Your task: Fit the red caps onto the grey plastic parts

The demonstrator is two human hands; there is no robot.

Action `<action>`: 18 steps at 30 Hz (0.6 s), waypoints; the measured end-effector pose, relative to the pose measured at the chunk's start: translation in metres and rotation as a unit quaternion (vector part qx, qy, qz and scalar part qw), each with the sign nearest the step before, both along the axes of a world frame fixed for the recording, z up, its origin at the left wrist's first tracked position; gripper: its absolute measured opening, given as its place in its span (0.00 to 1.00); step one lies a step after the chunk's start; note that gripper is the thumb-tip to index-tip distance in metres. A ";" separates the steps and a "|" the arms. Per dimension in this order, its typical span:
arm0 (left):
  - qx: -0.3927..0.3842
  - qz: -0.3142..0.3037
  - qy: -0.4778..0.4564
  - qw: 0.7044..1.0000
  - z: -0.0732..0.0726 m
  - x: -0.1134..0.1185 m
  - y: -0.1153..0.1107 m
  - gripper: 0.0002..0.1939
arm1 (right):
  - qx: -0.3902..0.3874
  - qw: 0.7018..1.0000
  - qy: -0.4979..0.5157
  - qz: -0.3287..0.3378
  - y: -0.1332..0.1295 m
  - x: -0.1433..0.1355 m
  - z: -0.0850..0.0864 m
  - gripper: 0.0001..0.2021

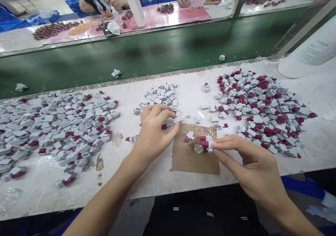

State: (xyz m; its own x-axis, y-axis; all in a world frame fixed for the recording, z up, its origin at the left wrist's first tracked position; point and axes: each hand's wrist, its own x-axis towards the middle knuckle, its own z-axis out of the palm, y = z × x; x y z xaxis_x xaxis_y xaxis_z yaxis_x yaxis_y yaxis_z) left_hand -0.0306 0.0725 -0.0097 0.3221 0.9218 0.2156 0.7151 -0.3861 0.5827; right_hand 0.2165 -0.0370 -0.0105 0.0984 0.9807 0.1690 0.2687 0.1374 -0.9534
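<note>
My right hand (252, 162) pinches a small grey-and-maroon plastic part (209, 144) between thumb and forefinger, its maroon end over the edge of a small round dish (197, 148). The dish rests on a brown cardboard square (194, 164), and another grey-and-maroon piece (190, 135) lies just behind it. My left hand (156, 127) is closed, thumb and forefinger almost meeting around a small light-grey plastic piece (178, 116) at the cardboard's far left corner. Under those fingers sits a grey-and-maroon part (166, 124), partly covered. A pile of grey pieces (160, 96) lies right behind this hand.
Grey-and-maroon parts form a large heap on the left (76, 124) and another on the right (265, 110). A green conveyor belt (168, 54) with a few parts runs behind the table. A white bottle (307, 50) stands far right. Two people's hands work across the belt.
</note>
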 end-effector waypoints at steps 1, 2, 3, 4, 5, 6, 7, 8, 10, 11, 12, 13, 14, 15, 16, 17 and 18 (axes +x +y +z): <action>-0.050 0.001 -0.071 0.996 0.004 0.002 0.002 0.01 | -0.011 1.000 0.017 -0.010 0.002 0.002 0.002 0.07; -0.107 -0.002 -0.146 0.983 0.007 0.004 0.003 0.03 | -0.023 0.999 0.037 -0.019 0.004 0.003 0.004 0.06; -0.166 -0.008 -0.220 0.961 0.010 0.006 0.005 0.05 | -0.033 0.997 0.060 -0.029 0.007 0.005 0.005 0.05; -0.223 -0.017 -0.288 0.931 0.013 0.009 0.007 0.08 | -0.040 0.995 0.085 -0.038 0.010 0.006 0.007 0.04; -0.275 -0.030 -0.345 0.897 0.016 0.013 0.009 0.10 | -0.041 0.992 0.111 -0.046 0.014 0.007 0.008 0.03; -0.323 -0.045 -0.390 0.861 0.019 0.016 0.011 0.13 | -0.041 0.989 0.136 -0.053 0.017 0.007 0.010 0.03; -0.366 -0.060 -0.424 0.826 0.021 0.021 0.012 0.16 | -0.040 0.985 0.157 -0.057 0.020 0.007 0.011 0.03; -0.400 -0.070 -0.450 0.795 0.023 0.025 0.014 0.17 | -0.039 0.982 0.174 -0.060 0.023 0.007 0.011 0.04; -0.443 -0.076 -0.482 0.752 0.025 0.033 0.015 0.14 | -0.039 0.978 0.194 -0.064 0.027 0.006 0.013 0.05; -0.452 -0.073 -0.489 0.742 0.026 0.036 0.016 0.11 | -0.037 0.977 0.197 -0.067 0.029 0.005 0.014 0.05; -0.456 -0.069 -0.491 0.739 0.026 0.039 0.016 0.10 | -0.033 0.978 0.196 -0.070 0.031 0.005 0.015 0.05; -0.456 -0.064 -0.488 0.742 0.025 0.041 0.016 0.11 | -0.029 0.978 0.193 -0.074 0.032 0.005 0.016 0.05; -0.453 -0.060 -0.482 0.747 0.025 0.043 0.017 0.13 | -0.027 0.978 0.190 -0.078 0.034 0.005 0.016 0.05; -0.448 -0.057 -0.477 0.754 0.024 0.044 0.017 0.14 | -0.029 0.978 0.188 -0.083 0.036 0.006 0.016 0.04; -0.440 -0.052 -0.474 0.761 0.023 0.045 0.018 0.15 | -0.035 0.978 0.190 -0.085 0.037 0.007 0.015 0.04; -0.429 -0.047 -0.474 0.768 0.022 0.045 0.018 0.14 | -0.044 0.976 0.196 -0.085 0.039 0.008 0.014 0.04; -0.419 -0.041 -0.473 0.774 0.021 0.046 0.018 0.13 | -0.053 0.973 0.208 -0.082 0.041 0.009 0.013 0.05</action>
